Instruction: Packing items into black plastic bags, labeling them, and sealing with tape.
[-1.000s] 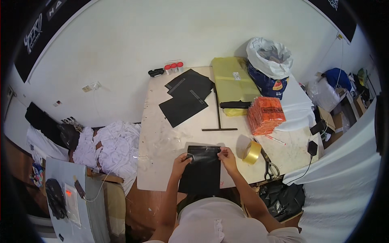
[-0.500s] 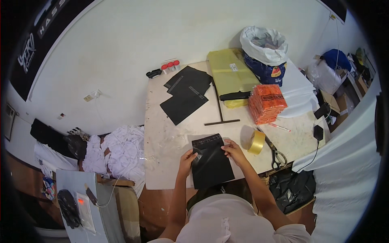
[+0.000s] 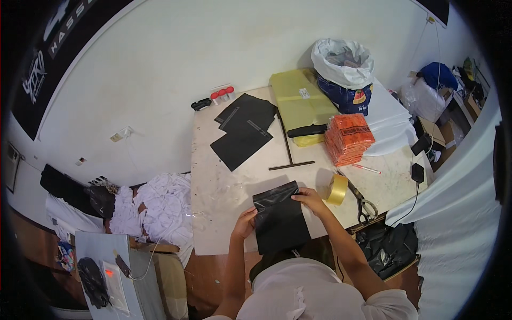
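Observation:
A black plastic mailer bag (image 3: 282,229) lies across the front edge of the table, in front of my body. My left hand (image 3: 245,222) is closed on its left edge, just below the top. At the upper right corner, my right hand (image 3: 311,201) pinches the plastic between thumb and fingers. Shiny creases run across the bag's upper part between the two hands. More black mailer bags (image 3: 242,144) lie overlapping at the back left of the table, some with a pale strip along one edge.
Right of the bag are a roll of yellowish tape (image 3: 336,190) and black-handled scissors (image 3: 365,209). Behind stand a stack of orange packets (image 3: 349,138) and a white-and-blue sack (image 3: 344,80). A dark T-shaped rod (image 3: 291,164) lies mid-table, beside a yellow plastic package (image 3: 298,101).
The printed strip at the top of the held bag has gone out of sight, and that end now looks plain black and creased. Both hands keep their grip, nearly in place.

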A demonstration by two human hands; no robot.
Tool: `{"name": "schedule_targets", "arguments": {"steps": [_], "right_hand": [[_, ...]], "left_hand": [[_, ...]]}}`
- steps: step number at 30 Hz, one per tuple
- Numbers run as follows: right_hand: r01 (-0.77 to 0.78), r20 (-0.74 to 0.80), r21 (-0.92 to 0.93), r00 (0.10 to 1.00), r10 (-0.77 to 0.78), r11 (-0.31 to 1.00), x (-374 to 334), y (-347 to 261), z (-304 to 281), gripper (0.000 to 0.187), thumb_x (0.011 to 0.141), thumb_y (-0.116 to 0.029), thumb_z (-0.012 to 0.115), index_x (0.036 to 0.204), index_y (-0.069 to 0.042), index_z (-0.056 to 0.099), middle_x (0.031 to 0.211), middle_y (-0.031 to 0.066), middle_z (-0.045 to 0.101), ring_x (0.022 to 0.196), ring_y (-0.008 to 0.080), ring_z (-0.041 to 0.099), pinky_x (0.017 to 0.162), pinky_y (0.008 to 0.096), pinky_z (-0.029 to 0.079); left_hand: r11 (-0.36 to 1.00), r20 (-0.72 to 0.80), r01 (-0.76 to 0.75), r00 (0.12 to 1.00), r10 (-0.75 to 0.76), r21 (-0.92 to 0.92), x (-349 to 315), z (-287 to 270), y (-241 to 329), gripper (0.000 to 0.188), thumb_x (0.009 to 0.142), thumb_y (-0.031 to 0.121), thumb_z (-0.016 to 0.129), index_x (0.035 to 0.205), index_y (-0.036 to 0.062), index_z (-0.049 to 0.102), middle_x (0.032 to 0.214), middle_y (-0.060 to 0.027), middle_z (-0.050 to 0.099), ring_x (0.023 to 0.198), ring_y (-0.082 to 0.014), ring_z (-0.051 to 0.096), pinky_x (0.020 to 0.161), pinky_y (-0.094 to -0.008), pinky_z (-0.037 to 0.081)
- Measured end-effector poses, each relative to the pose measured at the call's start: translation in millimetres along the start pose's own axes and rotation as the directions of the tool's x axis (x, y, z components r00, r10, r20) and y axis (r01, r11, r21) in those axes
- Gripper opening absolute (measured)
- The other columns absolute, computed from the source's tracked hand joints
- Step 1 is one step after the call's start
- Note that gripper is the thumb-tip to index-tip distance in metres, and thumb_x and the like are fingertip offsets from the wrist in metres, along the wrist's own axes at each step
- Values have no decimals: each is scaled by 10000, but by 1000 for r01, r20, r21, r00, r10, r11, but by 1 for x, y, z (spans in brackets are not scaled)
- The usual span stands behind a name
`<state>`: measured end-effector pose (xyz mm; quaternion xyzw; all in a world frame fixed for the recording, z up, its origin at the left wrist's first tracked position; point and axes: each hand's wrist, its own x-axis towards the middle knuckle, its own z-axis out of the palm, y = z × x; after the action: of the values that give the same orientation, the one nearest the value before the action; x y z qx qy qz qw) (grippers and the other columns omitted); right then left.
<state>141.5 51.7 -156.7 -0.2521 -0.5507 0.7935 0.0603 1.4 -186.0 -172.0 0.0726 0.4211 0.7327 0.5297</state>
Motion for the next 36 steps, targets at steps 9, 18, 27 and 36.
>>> {"name": "schedule_targets", "arguments": {"steps": [9, 18, 27, 36], "right_hand": [[61, -40, 111, 998, -57, 992, 4, 10, -7, 127, 778, -14, 616, 904, -27, 605, 831, 5, 603, 750, 93, 553, 702, 218, 434], [79, -54, 33, 996, -77, 996, 12, 19, -17, 140, 768, 0, 624, 898, -45, 602, 801, -16, 589, 717, 81, 543, 673, 199, 424], [82, -52, -30, 995, -83, 996, 15, 20, -19, 149, 770, -8, 627, 912, -40, 597, 779, -21, 576, 691, 70, 510, 634, 194, 393], [119, -51, -144, 991, -127, 982, 19, 27, -26, 148, 769, 18, 621, 901, -28, 570, 770, -13, 563, 711, 82, 505, 674, 214, 411]], "left_hand": [[971, -248, -75, 960, 133, 227, 22, 11, -5, 267, 861, 202, 591, 1060, 24, 583, 873, -11, 625, 743, -89, 586, 650, -213, 460], [943, -417, -74, 883, 213, 326, 37, 15, 1, 291, 829, 255, 633, 1015, 32, 608, 843, -32, 623, 698, -99, 592, 633, -213, 480], [894, -411, -39, 878, 244, 447, 51, 6, -4, 277, 816, 260, 647, 938, 12, 632, 765, -25, 616, 658, -90, 579, 601, -216, 487], [901, -327, -75, 916, 231, 428, 53, -6, -9, 250, 851, 236, 600, 933, 1, 623, 786, -40, 624, 698, -119, 605, 641, -239, 508]]}}
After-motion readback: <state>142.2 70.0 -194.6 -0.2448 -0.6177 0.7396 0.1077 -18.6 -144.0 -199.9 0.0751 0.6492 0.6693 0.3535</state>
